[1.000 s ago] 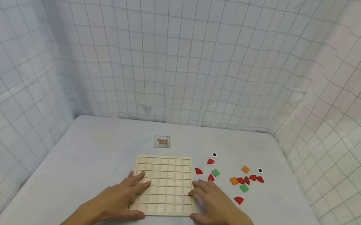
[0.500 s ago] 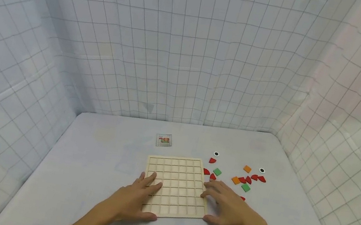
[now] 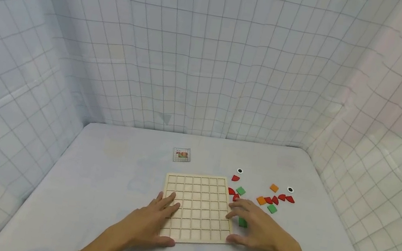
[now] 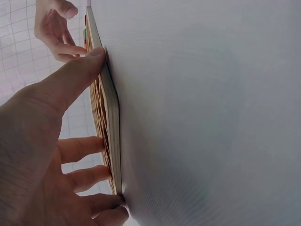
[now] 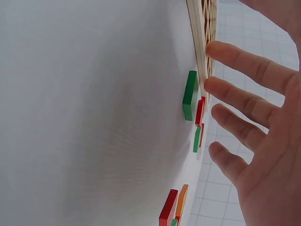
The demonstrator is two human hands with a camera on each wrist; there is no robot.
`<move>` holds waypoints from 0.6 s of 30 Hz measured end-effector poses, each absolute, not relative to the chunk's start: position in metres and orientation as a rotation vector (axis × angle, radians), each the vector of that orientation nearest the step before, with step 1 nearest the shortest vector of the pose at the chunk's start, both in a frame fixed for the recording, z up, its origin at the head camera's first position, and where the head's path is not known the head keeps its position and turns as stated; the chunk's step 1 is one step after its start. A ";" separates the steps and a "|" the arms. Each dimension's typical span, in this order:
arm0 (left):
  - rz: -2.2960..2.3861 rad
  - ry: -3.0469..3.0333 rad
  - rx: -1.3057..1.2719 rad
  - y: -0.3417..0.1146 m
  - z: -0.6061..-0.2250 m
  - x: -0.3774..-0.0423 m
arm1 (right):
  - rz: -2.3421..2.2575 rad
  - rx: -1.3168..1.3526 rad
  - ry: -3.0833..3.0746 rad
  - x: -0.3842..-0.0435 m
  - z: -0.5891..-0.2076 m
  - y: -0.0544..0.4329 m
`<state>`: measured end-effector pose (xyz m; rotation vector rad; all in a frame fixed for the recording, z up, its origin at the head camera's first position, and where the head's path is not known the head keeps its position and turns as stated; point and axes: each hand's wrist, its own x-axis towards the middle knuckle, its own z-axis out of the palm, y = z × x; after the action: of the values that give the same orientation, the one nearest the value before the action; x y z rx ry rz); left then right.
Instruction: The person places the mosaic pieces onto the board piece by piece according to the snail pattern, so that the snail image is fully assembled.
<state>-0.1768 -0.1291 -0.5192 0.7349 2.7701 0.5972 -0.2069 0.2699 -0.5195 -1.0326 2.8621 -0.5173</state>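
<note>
A pale wooden grid board [image 3: 202, 215] lies flat on the white table, divided into small square cells. My left hand [image 3: 150, 220] rests at its left side with fingers spread over the cells, and the left thumb [image 4: 80, 70] touches the near edge. At the opposite side, my right hand [image 3: 257, 226] has its fingertips at the board's right edge, fingers spread and fairly straight. Beneath the right palm a green square tile [image 5: 190, 95] sits close to the board, partly hidden in the head view. Red quarter-round pieces [image 3: 231, 191] lie near the right fingers.
Further right are orange tiles [image 3: 274, 188], another green tile [image 3: 272, 208], several red pieces [image 3: 282, 197] and a white disc with a black centre [image 3: 290, 189]. A small picture card [image 3: 182, 155] lies behind the board. Gridded white curtains [image 3: 212, 57] surround the table.
The board has slid to the right between my two hands, closer to the red pieces. Both hands moved right with it. A green tile now shows under the right hand.
</note>
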 end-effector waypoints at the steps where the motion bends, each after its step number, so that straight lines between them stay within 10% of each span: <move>1: 0.602 2.768 0.734 -0.130 -0.519 -0.177 | -0.527 -1.017 2.861 -0.208 -0.519 0.270; 18: 0.689 2.726 0.788 -0.136 -0.521 -0.181 | -0.866 -0.808 3.032 -0.282 -0.502 0.275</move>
<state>-0.1815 -0.1355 -0.5206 0.7880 2.7263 0.6888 -0.2824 0.2745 -0.5021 -0.8077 3.0319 -0.8658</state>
